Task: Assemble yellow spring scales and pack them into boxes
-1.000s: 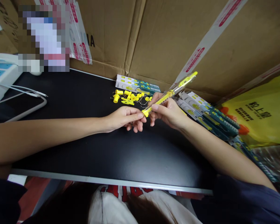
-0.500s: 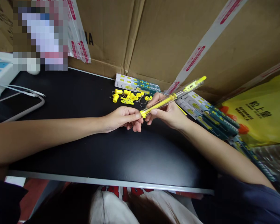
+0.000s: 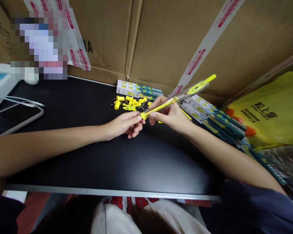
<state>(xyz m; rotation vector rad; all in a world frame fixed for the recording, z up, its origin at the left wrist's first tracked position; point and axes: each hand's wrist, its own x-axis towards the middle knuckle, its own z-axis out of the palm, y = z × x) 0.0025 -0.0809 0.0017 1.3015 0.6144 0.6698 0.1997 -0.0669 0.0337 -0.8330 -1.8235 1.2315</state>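
A clear tube with a yellow rod inside [image 3: 162, 105] slants up to the right over the black table. My right hand [image 3: 171, 117] is closed round its middle, thumb in front. At the lower left end, the thumb and fingers of my left hand [image 3: 129, 123] pinch the yellow end piece [image 3: 143, 115]. A yellow slotted piece [image 3: 197, 87] sticks out of the tube's upper end. Behind the hands lies a cluster of small yellow parts [image 3: 117, 104] with springs and wire hooks, partly hidden by my right hand.
Printed boxes [image 3: 136, 89] lie behind the parts, with more boxes [image 3: 210, 118] at the right. A yellow bag [image 3: 271, 113] stands far right. A white power strip [image 3: 2, 78] and cables are at the left. Cardboard [image 3: 161, 42] rises behind the black table [image 3: 107, 162].
The yellow slotted piece protrudes farther from the tube's upper end. The view has shifted slightly, and both hands keep their hold.
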